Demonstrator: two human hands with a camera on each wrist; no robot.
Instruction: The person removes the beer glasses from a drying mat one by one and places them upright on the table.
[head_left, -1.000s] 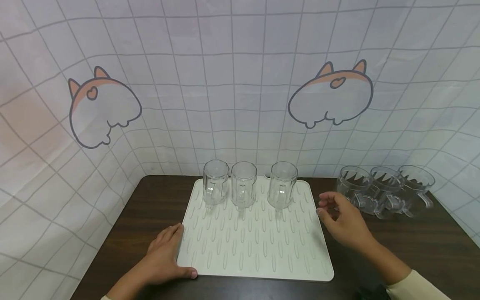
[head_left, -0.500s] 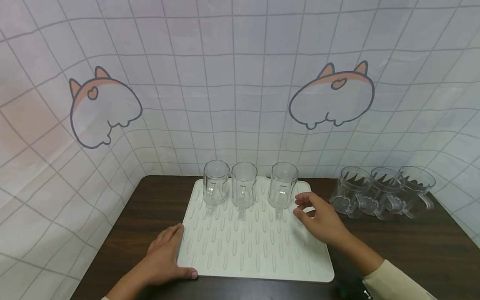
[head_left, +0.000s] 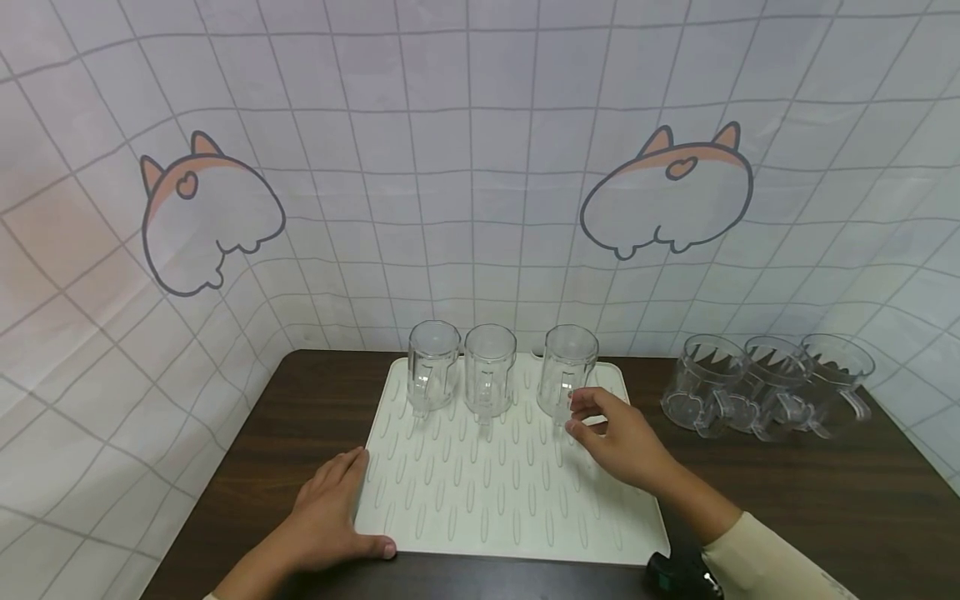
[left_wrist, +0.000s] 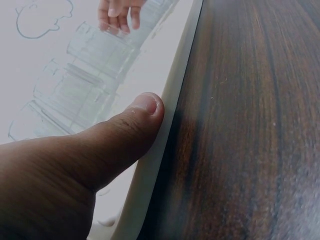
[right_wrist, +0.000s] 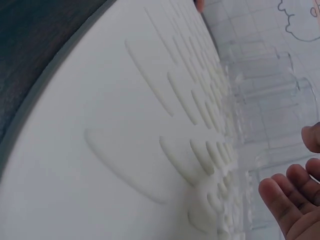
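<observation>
Resting at the near left corner of the mat (head_left: 510,500), your left hand (head_left: 333,508) in the head view lies with its fingers extended along the side and its thumb spread out to the near edge, gripping nothing. Three mugs stand in a row at the mat's far side: left mug (head_left: 432,367), middle mug (head_left: 489,367) and, past a wider gap, right mug (head_left: 564,375). Your right hand (head_left: 618,437), fingers loosely bent, is at the right mug's handle; you cannot tell here whether they touch. Three other mugs (head_left: 772,375) stand close together on the table (head_left: 247,467) to your right.

In the left wrist view, your thumb (left_wrist: 145,115) lies over the mat's edge.

In the right wrist view, your fingers (right_wrist: 280,197) and thumb are parted, holding nothing, near the blurred mugs.
</observation>
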